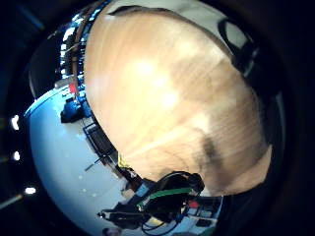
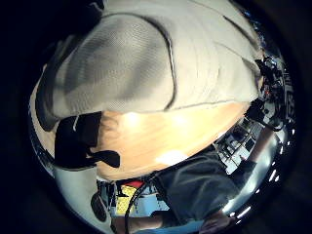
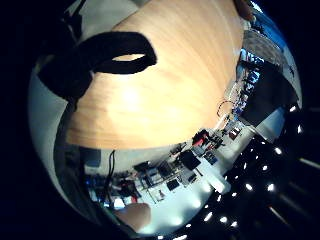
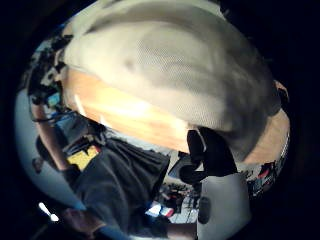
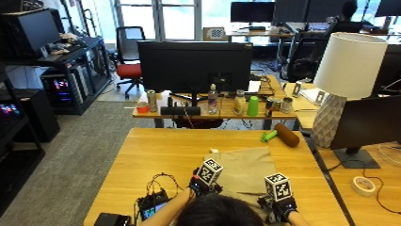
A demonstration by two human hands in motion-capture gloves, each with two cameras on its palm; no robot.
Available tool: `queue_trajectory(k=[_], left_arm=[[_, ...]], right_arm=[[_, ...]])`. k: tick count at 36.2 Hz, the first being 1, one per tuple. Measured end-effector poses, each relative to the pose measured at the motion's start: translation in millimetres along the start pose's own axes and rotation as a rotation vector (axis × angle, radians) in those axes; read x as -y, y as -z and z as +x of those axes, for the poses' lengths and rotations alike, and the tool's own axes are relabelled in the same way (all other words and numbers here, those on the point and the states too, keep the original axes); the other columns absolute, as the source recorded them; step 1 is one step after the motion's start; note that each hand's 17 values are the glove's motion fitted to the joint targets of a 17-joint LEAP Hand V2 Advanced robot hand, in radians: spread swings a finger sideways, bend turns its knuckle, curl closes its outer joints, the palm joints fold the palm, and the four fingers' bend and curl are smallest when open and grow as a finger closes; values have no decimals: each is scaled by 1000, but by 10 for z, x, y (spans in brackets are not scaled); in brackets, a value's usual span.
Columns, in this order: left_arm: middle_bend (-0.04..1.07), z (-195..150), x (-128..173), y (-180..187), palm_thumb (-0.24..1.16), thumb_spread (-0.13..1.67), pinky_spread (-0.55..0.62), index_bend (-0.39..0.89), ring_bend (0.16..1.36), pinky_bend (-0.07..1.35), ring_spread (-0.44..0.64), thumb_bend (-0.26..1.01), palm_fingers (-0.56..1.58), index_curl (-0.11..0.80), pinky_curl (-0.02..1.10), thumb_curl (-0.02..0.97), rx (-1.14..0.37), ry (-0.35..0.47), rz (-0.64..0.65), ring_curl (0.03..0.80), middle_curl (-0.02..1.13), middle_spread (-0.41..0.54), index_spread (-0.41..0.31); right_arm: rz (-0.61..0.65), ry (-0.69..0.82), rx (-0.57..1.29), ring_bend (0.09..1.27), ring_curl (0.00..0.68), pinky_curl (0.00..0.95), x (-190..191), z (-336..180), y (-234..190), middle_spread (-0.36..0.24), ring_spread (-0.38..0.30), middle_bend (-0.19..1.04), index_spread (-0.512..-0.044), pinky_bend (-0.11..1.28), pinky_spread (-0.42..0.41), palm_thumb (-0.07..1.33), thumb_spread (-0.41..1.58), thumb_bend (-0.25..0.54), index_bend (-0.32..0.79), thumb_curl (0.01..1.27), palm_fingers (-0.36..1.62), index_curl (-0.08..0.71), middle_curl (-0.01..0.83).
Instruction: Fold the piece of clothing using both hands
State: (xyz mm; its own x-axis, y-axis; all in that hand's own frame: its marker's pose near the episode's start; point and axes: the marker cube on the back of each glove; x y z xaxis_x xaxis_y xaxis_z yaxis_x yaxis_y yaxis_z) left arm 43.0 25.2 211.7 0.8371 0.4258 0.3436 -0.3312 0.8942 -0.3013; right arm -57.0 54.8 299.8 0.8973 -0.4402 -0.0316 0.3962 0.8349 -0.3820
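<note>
A beige garment (image 5: pixel 243 170) lies flat on the wooden table (image 5: pixel 163 153), right of its middle and reaching the near edge. My left hand (image 5: pixel 202 184) is at the garment's near left corner and my right hand (image 5: pixel 280 201) at its near right corner. In the left thumb side palm view the cloth (image 2: pixel 146 63) fills much of the picture, with a curled black finger (image 2: pixel 78 139) beside its edge. The right thumb side palm view shows the cloth (image 4: pixel 175 70) just as close, with a black finger (image 4: pixel 207 155) at its edge. Both hands appear to pinch the near edge.
A brown cylinder (image 5: pixel 287 134) and a green item (image 5: pixel 268 136) lie at the table's far right. A black device with cables (image 5: pixel 153 202) sits at the near left. A white lamp (image 5: pixel 343 80) and a dark monitor (image 5: pixel 370 123) stand on the table at the right.
</note>
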Motion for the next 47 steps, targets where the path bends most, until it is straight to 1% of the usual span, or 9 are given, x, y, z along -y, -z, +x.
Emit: queue_trajectory(k=[3,8,11,13,16,25,33,38,47], left_arm=[[181,20,66,50,591,1123,-65,162,682,658,-41,119,584,275,331,331,24,-19,50,273,286,-63,-132],[162,-72,250,147,628,1142,-237,160,661,696,-147,110,799,294,347,329,135,45,213,292,304,-133,-173],[147,-60,229,152,651,1149,-299,152,645,702,-189,104,879,302,354,327,105,30,203,304,307,-160,-195],[146,-45,186,150,677,1154,-338,169,628,712,-217,107,953,314,363,329,60,15,167,312,315,-181,-212],[138,-37,127,164,702,1157,-373,173,597,709,-250,103,1011,326,364,329,5,3,125,316,316,-201,-230],[154,-94,125,254,753,1172,-419,167,514,650,-303,82,1102,356,362,321,-1,35,170,331,333,-248,-265],[161,-162,176,405,771,1184,-431,149,472,623,-321,54,1126,364,362,311,-99,-68,283,341,348,-270,-271],[162,-441,489,287,781,1190,-434,143,462,608,-330,38,1132,364,361,306,-123,3,207,347,355,-276,-275],[165,-582,372,557,801,1212,-435,133,455,595,-336,14,1134,359,365,299,-168,34,240,361,366,-281,-275]], right_arm=[[89,-16,13,672,357,362,158,53,-46,-45,-66,312,-304,786,60,773,1017,26,124,352,583,126,386],[230,0,-13,642,351,341,242,36,25,-89,-129,270,-317,728,-49,882,989,51,191,371,814,191,386],[292,6,-14,635,355,334,314,46,73,-109,-161,254,-316,701,-104,946,981,67,170,382,944,211,389],[304,11,3,671,372,333,338,55,108,-116,-188,264,-299,681,-182,1032,982,110,181,400,1157,231,399],[299,11,28,694,395,334,368,88,131,-127,-213,283,-286,629,-236,1079,964,117,202,407,1269,267,416],[300,-5,-4,695,420,340,374,168,311,-144,-247,322,-263,560,-307,1108,903,69,198,399,1337,338,447],[314,-23,35,692,425,349,265,279,737,-148,-253,326,-260,555,-333,1135,876,35,183,394,1343,369,458],[331,-26,25,692,428,354,176,281,1002,-149,-254,326,-256,552,-339,1150,867,16,182,391,1342,385,463],[368,-47,21,687,432,362,122,351,1322,-150,-255,334,-254,547,-343,1173,857,-8,179,389,1341,401,470]])
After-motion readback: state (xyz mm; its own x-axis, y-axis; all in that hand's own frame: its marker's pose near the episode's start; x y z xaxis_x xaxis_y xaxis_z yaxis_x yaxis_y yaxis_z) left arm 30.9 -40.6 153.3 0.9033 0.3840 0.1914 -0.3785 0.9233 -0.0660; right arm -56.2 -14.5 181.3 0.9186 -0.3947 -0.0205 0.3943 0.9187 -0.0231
